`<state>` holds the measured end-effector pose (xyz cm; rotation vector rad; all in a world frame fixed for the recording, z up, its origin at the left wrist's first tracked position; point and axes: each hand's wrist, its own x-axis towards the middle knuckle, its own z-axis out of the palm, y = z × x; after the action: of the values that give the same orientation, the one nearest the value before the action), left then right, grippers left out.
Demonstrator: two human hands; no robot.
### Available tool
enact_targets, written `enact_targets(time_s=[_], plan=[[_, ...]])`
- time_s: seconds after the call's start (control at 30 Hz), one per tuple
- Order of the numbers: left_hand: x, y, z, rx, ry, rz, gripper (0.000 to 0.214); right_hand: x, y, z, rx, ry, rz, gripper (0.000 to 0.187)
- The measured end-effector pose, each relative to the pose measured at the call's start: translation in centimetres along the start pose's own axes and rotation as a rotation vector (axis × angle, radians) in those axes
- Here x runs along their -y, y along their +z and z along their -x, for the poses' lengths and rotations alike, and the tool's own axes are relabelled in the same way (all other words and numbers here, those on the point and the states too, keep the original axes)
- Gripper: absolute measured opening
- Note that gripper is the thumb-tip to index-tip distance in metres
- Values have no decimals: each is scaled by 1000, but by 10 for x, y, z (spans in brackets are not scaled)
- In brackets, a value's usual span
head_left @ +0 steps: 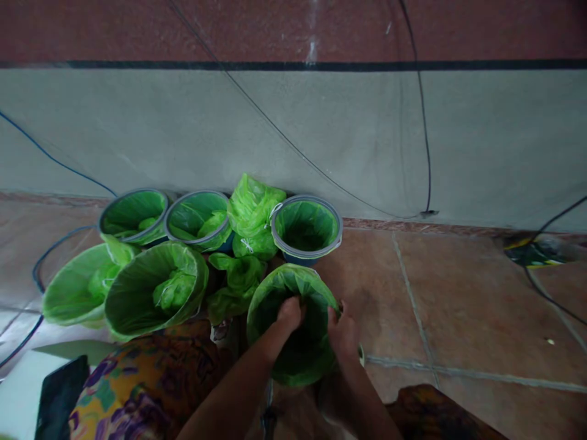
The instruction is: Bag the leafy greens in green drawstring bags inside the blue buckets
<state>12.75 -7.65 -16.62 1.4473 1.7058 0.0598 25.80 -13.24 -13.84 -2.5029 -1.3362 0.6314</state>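
Note:
A bin lined with a green plastic bag (293,366) stands right in front of me, the bag folded outward over its rim. My left hand (290,313) reaches into its mouth with the fingers curled; whatever they hold, if anything, is hidden. On the right side of the rim, my right hand (343,330) pinches the edge of the bag. Just behind stands another lined bin with a grey rim ring (306,252). To the left of my hands, a loose green bag (233,287) lies crumpled on the floor.
More lined bins (197,192) (132,194) stand along the wall. Two bag-covered bins (121,305) (59,305) stand nearer, on the left. A knotted green bag (254,208) sits between bins. Cables (426,146) run down the wall; a dark phone-like slab (62,397) lies lower left.

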Motion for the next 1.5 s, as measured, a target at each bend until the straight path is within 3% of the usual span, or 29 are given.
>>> enact_targets(time_s=[0.1, 0.2, 0.3, 0.4, 0.53, 0.67, 0.83, 0.97, 1.03, 1.13, 1.23, 1.37, 1.5], plan=[[1, -9, 20, -191, -56, -1, 34, 12, -15, -10, -179, -136, -140, 47], [-5, -20, 28, -370, -185, 86, 45, 39, -28, -39, -150, -353, -236, 38], [-14, -28, 18, -364, -245, 89, 55, 70, -27, -64, -32, -533, -216, 31], [-19, -30, -1, -316, -225, 66, 48, 89, -14, -77, 93, -622, -131, 29], [-15, -27, -21, -259, -133, 60, 38, 90, 4, -80, 217, -654, -55, 30], [-2, -23, -23, -217, -98, 27, 33, 78, 12, -81, 257, -649, 2, 30], [13, -25, -9, -105, -33, -96, 29, 67, 14, -82, 258, -616, 141, 35], [13, -41, 16, -35, -89, -217, 22, 66, 11, -80, 288, -612, 191, 38], [8, -55, 29, -101, -95, -264, 22, 69, 7, -76, 214, -634, 126, 38], [1, -79, 41, -377, -11, -200, 30, 78, 4, -69, 61, -729, -57, 32], [1, -95, 34, -575, 94, -120, 32, 94, 6, -64, 40, -792, -166, 29], [13, -98, 14, -511, 194, -166, 29, 108, 15, -63, 126, -805, -124, 26], [30, -96, 6, -397, 236, -254, 26, 103, 22, -67, 182, -816, -46, 25]])
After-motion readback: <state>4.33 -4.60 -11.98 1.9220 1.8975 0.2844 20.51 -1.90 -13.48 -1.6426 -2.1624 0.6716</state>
